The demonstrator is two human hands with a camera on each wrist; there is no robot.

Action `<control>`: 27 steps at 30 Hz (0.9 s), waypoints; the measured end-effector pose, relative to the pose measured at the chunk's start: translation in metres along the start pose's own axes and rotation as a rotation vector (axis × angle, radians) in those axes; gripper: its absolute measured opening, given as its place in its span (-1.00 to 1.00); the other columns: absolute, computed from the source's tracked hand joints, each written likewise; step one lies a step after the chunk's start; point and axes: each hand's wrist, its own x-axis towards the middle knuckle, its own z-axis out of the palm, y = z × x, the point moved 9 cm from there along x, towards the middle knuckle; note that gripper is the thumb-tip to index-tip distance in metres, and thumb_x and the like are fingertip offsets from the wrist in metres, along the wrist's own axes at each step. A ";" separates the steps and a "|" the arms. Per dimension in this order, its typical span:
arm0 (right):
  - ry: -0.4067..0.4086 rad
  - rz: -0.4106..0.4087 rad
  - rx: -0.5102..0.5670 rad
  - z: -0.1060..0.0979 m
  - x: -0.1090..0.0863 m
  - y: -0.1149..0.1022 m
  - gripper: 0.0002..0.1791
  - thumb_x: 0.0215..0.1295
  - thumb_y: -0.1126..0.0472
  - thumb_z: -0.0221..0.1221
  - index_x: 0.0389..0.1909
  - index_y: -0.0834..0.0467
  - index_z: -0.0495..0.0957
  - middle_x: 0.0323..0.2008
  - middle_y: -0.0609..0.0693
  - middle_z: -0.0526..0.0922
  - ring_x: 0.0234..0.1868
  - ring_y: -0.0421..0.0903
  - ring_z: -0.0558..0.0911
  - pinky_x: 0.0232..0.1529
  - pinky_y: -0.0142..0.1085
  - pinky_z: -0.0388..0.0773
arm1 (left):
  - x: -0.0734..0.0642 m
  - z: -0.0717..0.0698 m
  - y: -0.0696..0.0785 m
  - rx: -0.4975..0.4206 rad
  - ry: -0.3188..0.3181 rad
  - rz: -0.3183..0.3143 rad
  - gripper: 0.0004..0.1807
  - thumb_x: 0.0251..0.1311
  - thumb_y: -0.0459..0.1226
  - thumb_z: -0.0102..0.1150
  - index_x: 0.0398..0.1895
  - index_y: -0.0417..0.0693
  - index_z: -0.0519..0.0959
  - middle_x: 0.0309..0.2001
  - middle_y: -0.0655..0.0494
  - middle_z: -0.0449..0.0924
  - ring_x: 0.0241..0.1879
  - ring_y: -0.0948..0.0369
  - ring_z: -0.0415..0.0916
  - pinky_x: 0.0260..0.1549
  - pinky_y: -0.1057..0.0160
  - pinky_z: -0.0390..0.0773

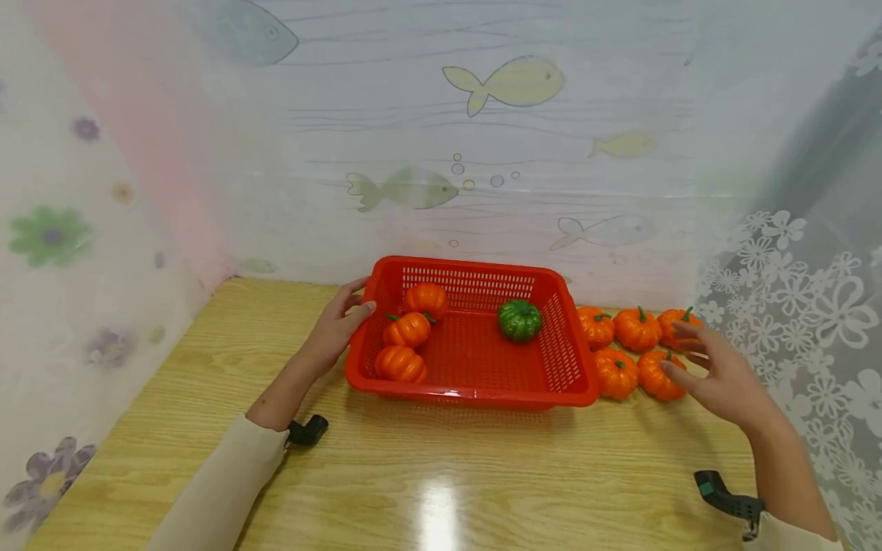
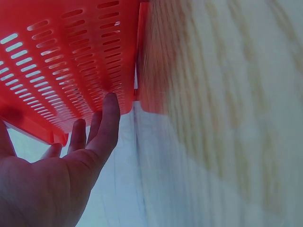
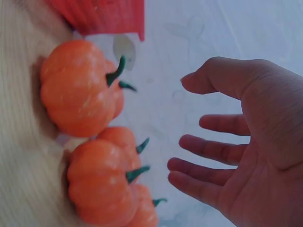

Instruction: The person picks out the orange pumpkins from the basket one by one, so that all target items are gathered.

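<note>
Left hand (image 1: 338, 329): fingers extended along the outer wall of the red basket (image 1: 475, 395), thumb at its left rim. Right hand (image 1: 730, 383): fingers spread, nothing held. Loose orange pumpkins (image 1: 637, 330), five: three far, two near, just left of the right hand, the nearer one, between it and the basket. Basket: long axis left to right; contents, three basketed pumpkins (image 1: 408, 330) left, one green pumpkin (image 1: 520, 320) right. Wooden table (image 1: 372, 474) beneath.
</note>
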 end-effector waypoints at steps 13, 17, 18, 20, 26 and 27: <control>0.050 -0.248 -0.008 0.019 0.014 -0.092 -0.25 0.31 0.42 0.40 0.50 0.18 0.40 0.27 0.14 0.55 0.16 -0.44 0.48 0.14 -0.71 0.37 | 0.000 0.000 0.000 -0.010 -0.007 -0.003 -0.33 0.63 -0.09 0.05 0.69 0.08 0.15 0.37 -0.27 0.41 0.25 -0.16 0.53 0.04 0.15 0.72; 0.024 -0.287 -0.004 0.032 0.020 -0.114 -0.24 0.30 0.42 0.41 0.51 0.14 0.40 0.29 0.10 0.55 0.16 -0.29 0.55 0.18 -0.67 0.40 | 0.001 0.000 -0.002 -0.005 -0.009 -0.006 -0.32 0.63 -0.09 0.04 0.70 0.07 0.14 0.38 -0.27 0.41 0.27 -0.17 0.52 0.04 0.17 0.72; 0.017 -0.296 0.003 0.036 0.022 -0.119 -0.24 0.31 0.42 0.40 0.51 0.13 0.40 0.30 0.10 0.55 0.17 -0.23 0.57 0.19 -0.65 0.41 | 0.002 0.000 -0.002 -0.004 -0.008 -0.007 -0.32 0.63 -0.08 0.04 0.70 0.07 0.14 0.38 -0.27 0.41 0.27 -0.17 0.52 0.05 0.17 0.72; -0.006 -0.298 0.002 0.043 0.026 -0.126 -0.25 0.34 0.38 0.39 0.53 0.08 0.39 0.34 0.08 0.53 0.16 -0.11 0.62 0.18 -0.55 0.50 | 0.001 0.000 -0.002 0.000 -0.006 -0.012 -0.32 0.62 -0.08 0.05 0.70 0.09 0.14 0.39 -0.25 0.41 0.27 -0.16 0.52 0.04 0.16 0.72; -0.063 -0.305 -0.020 0.066 0.038 -0.146 -0.30 0.40 0.28 0.37 0.53 0.05 0.39 0.37 0.01 0.50 0.22 0.09 0.62 0.14 0.07 0.66 | 0.001 0.001 -0.002 0.005 -0.005 -0.020 -0.32 0.61 -0.06 0.06 0.69 0.11 0.15 0.37 -0.22 0.42 0.25 -0.14 0.53 0.04 0.15 0.73; -0.071 -0.312 -0.017 0.070 0.040 -0.149 -0.31 0.40 0.27 0.37 0.52 0.06 0.40 0.36 0.00 0.51 0.24 0.08 0.61 0.16 0.10 0.65 | 0.001 0.001 -0.002 0.004 -0.006 -0.019 -0.32 0.61 -0.06 0.06 0.69 0.11 0.15 0.37 -0.23 0.42 0.25 -0.14 0.53 0.04 0.15 0.73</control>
